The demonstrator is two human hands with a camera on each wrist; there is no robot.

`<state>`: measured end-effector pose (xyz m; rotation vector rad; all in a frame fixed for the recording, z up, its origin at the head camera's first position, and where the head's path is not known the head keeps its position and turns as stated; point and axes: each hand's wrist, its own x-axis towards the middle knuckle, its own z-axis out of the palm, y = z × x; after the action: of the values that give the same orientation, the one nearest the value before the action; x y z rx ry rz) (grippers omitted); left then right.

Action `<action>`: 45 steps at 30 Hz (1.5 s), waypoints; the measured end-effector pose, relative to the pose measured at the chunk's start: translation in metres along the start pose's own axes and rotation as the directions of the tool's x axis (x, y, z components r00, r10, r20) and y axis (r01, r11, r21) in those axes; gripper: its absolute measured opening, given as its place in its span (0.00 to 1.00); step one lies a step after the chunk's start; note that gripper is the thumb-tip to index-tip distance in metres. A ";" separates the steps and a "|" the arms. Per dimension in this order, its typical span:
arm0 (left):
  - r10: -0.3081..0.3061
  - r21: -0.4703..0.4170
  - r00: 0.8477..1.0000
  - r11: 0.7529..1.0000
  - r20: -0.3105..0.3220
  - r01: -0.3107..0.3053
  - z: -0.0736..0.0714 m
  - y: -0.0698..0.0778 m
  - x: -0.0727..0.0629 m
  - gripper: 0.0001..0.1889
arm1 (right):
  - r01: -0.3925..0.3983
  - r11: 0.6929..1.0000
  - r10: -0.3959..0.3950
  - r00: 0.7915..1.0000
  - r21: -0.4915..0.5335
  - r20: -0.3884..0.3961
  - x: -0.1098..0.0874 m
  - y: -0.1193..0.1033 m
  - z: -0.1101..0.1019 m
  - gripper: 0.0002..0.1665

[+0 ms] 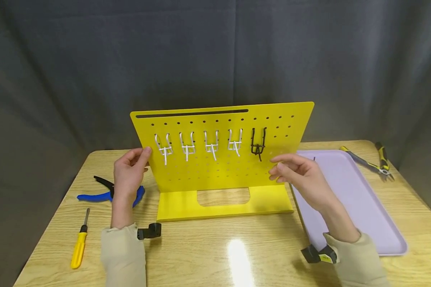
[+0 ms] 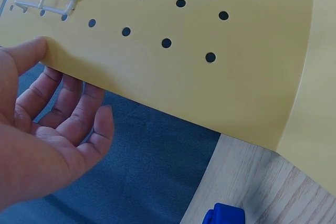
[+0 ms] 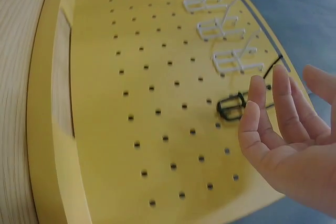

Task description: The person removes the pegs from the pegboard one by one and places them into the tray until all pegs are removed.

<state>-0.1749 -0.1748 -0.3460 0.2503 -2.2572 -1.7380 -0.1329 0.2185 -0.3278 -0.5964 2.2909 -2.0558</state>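
A yellow pegboard (image 1: 215, 181) stands upright on its flat base on the table. Across it hangs a row of several white wire hooks (image 1: 211, 149), with one black wire hook (image 1: 258, 149) at the right end. My left hand (image 1: 128, 171) grips the board's left edge; in the left wrist view its thumb (image 2: 32, 53) lies on the front face and the fingers reach behind. Just below and right of the black hook hovers my right hand (image 1: 305, 177), fingers loosely bent and holding nothing. The right wrist view shows its fingers (image 3: 286, 103) spread in front of the board.
Blue-and-black pliers (image 1: 97, 197) and a yellow-handled screwdriver (image 1: 79, 247) lie left of the board. A lilac tray (image 1: 348, 199) sits at the right, partly behind my right arm. Beyond it are two yellow-and-black pliers (image 1: 362, 161). A dark curtain (image 1: 201, 52) hangs behind the table.
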 end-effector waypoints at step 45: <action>0.050 -0.004 0.998 0.999 -0.040 -0.050 -0.005 -0.005 0.000 0.22 | -0.040 0.999 0.040 0.999 0.020 -0.027 0.022 -0.002 0.029 0.07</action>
<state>-0.1732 -0.1810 -0.3497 0.2239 -2.2121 -1.6982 -0.1449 0.1846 -0.3246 -0.5206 2.2748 -2.0786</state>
